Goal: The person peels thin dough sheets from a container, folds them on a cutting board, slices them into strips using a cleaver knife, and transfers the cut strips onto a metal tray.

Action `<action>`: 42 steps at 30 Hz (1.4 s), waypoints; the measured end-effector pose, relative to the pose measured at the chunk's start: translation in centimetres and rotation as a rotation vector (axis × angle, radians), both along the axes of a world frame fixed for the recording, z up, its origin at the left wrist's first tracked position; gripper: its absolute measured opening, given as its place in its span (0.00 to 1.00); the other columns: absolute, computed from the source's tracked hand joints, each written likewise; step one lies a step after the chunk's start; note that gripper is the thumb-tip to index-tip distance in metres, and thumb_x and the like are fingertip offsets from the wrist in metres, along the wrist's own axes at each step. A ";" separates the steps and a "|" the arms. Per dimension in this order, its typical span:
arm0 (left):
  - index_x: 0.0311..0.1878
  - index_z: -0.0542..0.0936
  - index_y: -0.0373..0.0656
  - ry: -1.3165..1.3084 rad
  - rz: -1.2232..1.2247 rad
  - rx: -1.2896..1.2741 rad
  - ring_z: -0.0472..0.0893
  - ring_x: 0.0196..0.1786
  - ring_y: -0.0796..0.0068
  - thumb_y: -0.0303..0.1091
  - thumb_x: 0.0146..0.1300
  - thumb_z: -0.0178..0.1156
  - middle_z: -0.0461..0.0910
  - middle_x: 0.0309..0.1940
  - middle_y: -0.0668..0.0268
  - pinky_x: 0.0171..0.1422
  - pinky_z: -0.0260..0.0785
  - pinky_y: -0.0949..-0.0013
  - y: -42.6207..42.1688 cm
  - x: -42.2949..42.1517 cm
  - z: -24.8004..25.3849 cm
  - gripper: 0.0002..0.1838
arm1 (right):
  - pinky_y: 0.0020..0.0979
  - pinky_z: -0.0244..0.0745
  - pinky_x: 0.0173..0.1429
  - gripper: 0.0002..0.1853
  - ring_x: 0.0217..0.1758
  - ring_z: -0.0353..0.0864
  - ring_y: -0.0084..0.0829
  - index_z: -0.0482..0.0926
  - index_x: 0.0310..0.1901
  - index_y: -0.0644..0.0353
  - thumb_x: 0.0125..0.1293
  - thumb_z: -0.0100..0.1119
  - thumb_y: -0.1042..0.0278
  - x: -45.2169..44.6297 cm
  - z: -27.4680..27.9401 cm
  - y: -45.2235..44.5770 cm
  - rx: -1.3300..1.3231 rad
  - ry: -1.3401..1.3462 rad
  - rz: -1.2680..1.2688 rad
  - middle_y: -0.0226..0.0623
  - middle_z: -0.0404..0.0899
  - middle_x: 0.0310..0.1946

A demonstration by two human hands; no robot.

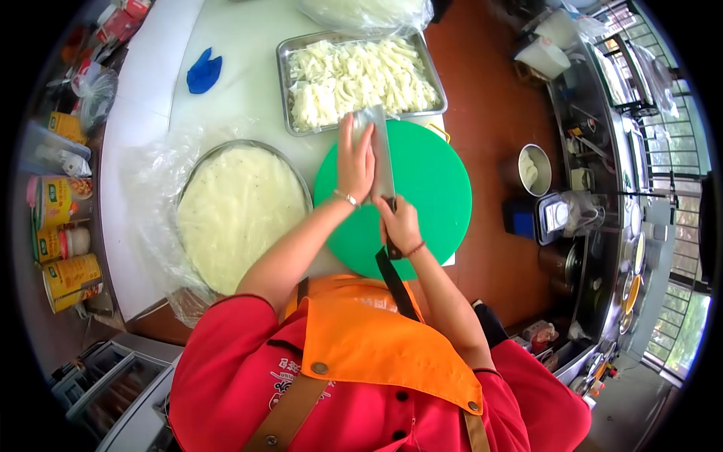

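Note:
A cleaver (382, 154) is held above the green round cutting board (433, 181), its blade pointing away toward the metal tray (441, 98). My right hand (401, 226) is wrapped round its dark handle. Against the left side of the blade lies my left hand (354, 160), fingers stretched out and its tips near the tray's front rim. Something pale shows between those fingers and the blade; I cannot make it out. Pale cut strips (361, 79) are piled in the tray. Left of the board sits a round pan (307, 184) holding a pale, smooth sheet (241, 215).
A blue crumpled cloth or glove (204, 71) lies on the white worktop (245, 105). Clear plastic film (151, 196) surrounds the pan's left side. Behind the tray is a plastic bag (365, 13). Yellow cans (71, 282) line the left shelf. A metal pot (535, 169) stands at right.

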State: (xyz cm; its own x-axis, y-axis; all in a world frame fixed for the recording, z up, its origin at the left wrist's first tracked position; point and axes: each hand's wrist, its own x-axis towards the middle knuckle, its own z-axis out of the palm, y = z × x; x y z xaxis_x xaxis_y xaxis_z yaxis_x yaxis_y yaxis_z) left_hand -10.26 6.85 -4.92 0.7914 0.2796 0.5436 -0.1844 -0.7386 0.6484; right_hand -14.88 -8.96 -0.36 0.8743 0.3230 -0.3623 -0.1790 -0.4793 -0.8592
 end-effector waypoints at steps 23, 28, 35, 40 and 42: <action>0.46 0.83 0.43 0.528 0.644 0.252 0.77 0.52 0.54 0.37 0.61 0.63 0.80 0.47 0.57 0.59 0.70 0.55 30.7 -16.4 -2.7 0.12 | 0.43 0.75 0.35 0.20 0.33 0.79 0.46 0.71 0.34 0.59 0.57 0.71 0.54 7.4 -2.6 -10.1 -0.715 -0.895 0.451 0.42 0.76 0.30; 0.42 0.86 0.48 0.781 0.596 0.177 0.81 0.49 0.56 0.47 0.65 0.59 0.83 0.44 0.57 0.55 0.73 0.55 34.9 -14.7 -2.3 0.15 | 0.44 0.73 0.47 0.19 0.44 0.76 0.47 0.73 0.39 0.61 0.56 0.71 0.58 8.2 -3.4 -9.4 -0.746 -0.834 0.452 0.44 0.76 0.38; 0.42 0.87 0.49 1.167 0.526 0.050 0.83 0.48 0.58 0.44 0.63 0.64 0.86 0.42 0.59 0.53 0.74 0.57 36.9 -11.7 -1.7 0.12 | 0.46 0.71 0.53 0.16 0.49 0.75 0.48 0.76 0.45 0.61 0.60 0.66 0.61 6.9 -4.3 -9.8 -0.797 -0.832 0.398 0.46 0.76 0.42; 0.36 0.83 0.46 1.025 0.544 0.269 0.82 0.45 0.57 0.40 0.61 0.65 0.83 0.36 0.57 0.49 0.73 0.55 35.4 -11.7 0.3 0.08 | 0.46 0.71 0.53 0.16 0.49 0.75 0.48 0.77 0.46 0.60 0.60 0.65 0.62 6.5 -4.4 -10.0 -0.805 -0.840 0.400 0.45 0.76 0.43; 0.35 0.79 0.46 0.927 0.507 0.392 0.81 0.44 0.56 0.37 0.64 0.62 0.81 0.34 0.58 0.48 0.72 0.54 34.7 -12.2 0.5 0.07 | 0.46 0.71 0.53 0.16 0.50 0.75 0.47 0.77 0.46 0.60 0.60 0.65 0.62 6.5 -4.3 -9.8 -0.814 -0.846 0.401 0.45 0.76 0.44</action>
